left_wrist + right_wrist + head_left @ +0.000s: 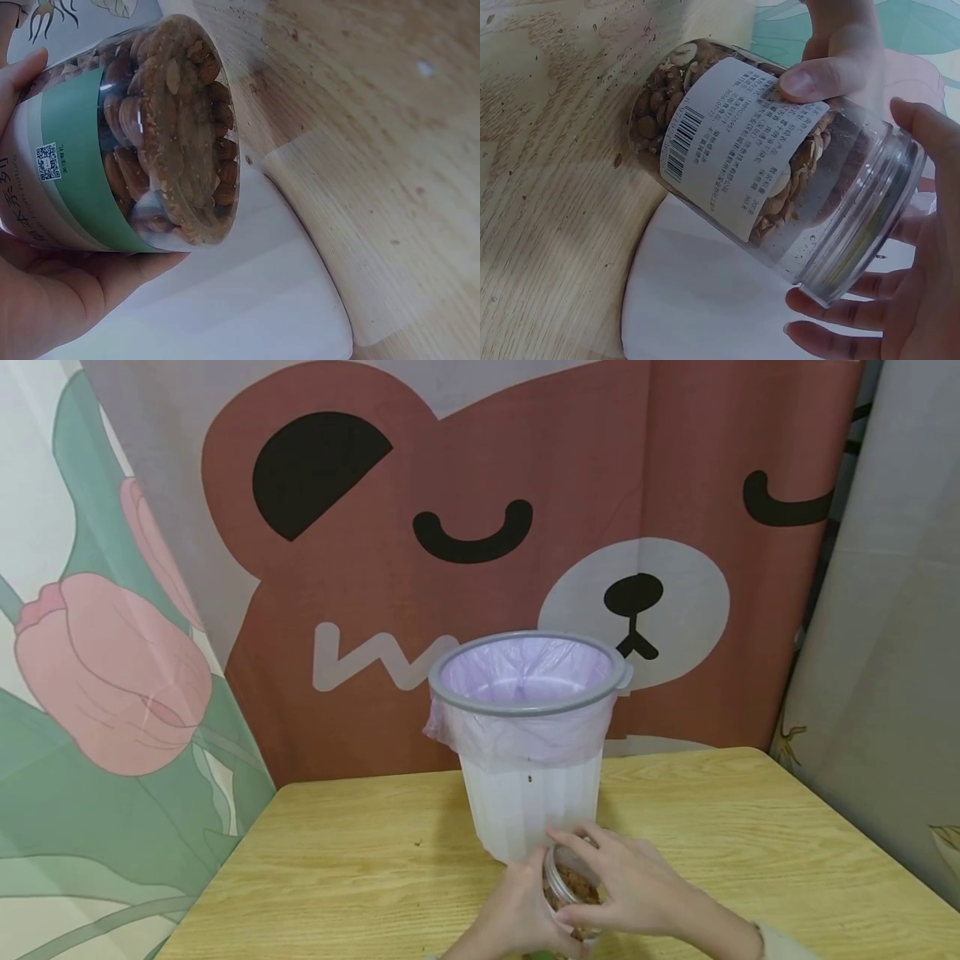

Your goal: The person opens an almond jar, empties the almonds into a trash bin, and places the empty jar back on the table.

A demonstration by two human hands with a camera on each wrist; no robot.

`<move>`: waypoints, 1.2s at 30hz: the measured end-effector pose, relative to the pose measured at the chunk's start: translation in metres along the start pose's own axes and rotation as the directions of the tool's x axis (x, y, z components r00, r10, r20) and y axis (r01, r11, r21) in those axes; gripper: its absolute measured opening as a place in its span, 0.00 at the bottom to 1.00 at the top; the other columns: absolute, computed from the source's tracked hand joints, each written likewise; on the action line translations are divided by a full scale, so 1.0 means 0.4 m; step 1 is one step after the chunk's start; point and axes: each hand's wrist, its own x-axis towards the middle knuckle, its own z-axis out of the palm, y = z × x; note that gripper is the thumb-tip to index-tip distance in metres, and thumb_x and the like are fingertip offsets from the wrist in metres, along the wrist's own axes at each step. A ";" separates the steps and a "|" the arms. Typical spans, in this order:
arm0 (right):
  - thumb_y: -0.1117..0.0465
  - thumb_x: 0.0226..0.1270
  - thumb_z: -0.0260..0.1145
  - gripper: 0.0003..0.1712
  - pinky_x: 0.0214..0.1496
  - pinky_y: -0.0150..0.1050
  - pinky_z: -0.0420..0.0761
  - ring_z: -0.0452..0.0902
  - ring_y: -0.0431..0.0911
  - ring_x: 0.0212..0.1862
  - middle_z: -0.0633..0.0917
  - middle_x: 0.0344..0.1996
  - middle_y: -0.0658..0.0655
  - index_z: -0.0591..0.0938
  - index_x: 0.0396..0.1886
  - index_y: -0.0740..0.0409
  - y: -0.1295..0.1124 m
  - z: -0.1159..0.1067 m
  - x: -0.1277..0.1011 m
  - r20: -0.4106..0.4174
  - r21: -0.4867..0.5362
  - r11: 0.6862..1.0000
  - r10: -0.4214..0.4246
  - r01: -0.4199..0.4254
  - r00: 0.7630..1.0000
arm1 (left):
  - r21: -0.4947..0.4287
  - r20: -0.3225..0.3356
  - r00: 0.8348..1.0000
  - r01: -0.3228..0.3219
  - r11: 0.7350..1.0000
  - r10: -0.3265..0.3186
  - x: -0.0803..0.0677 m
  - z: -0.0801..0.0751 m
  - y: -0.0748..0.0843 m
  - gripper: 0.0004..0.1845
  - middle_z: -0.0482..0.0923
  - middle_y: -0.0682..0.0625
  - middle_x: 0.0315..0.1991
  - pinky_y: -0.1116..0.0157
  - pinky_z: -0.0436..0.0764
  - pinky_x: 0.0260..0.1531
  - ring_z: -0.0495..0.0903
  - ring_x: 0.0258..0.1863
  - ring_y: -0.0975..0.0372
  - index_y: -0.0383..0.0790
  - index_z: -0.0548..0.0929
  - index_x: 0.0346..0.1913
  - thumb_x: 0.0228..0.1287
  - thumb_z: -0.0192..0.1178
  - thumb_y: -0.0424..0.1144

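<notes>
A clear plastic jar of brown nuts (pixel 576 887) tilts over the table at the foot of the white bin. My left hand (pixel 516 903) grips it round the body, its thumb lying on the white printed label (pixel 724 142) in the right wrist view. A green and white label (pixel 71 169) wraps the other side, and almond-like nuts show at the base. Around the jar's threaded mouth (pixel 855 225), my right hand (pixel 637 885) has its thumb and fingers spread. Whether its fingertips touch the rim is hard to tell.
The white bin (pixel 532 802) stands at the table's back middle, with a purple liner (pixel 525 739) folded over under its grey rim ring (pixel 528 710). Small brown crumbs (pixel 292 34) are scattered on the wooden table (pixel 352 868). A bear-print curtain (pixel 360 585) hangs behind.
</notes>
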 end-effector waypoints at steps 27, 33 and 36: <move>0.46 0.50 0.67 0.44 0.46 0.47 0.73 0.63 0.51 0.57 0.58 0.63 0.53 0.60 0.66 0.49 0.042 -0.013 -0.001 0.075 0.232 0.941 -0.268 0.245 0.960 | 0.033 -0.008 0.997 -0.080 0.996 0.080 0.000 -0.005 -0.001 0.46 0.69 0.58 0.49 0.73 0.73 0.39 0.72 0.43 0.70 0.44 0.60 0.61 0.36 0.73 0.49; 0.34 0.48 0.62 0.47 0.35 0.42 0.76 0.70 0.47 0.49 0.65 0.58 0.55 0.58 0.67 0.43 0.033 -0.012 -0.001 0.004 0.095 0.989 -0.112 0.112 0.994 | 0.004 -0.013 0.998 -0.055 0.998 0.055 0.001 -0.006 0.003 0.45 0.72 0.55 0.47 0.74 0.74 0.37 0.73 0.41 0.70 0.39 0.63 0.58 0.34 0.75 0.47; 0.34 0.47 0.63 0.45 0.25 0.32 0.71 0.72 0.39 0.39 0.70 0.51 0.49 0.63 0.64 0.44 0.023 -0.011 -0.001 -0.008 0.046 0.999 -0.011 0.011 1.000 | 0.017 -0.010 0.999 -0.044 0.999 0.045 0.001 -0.006 0.005 0.45 0.72 0.56 0.46 0.75 0.74 0.37 0.73 0.41 0.70 0.38 0.64 0.57 0.33 0.75 0.47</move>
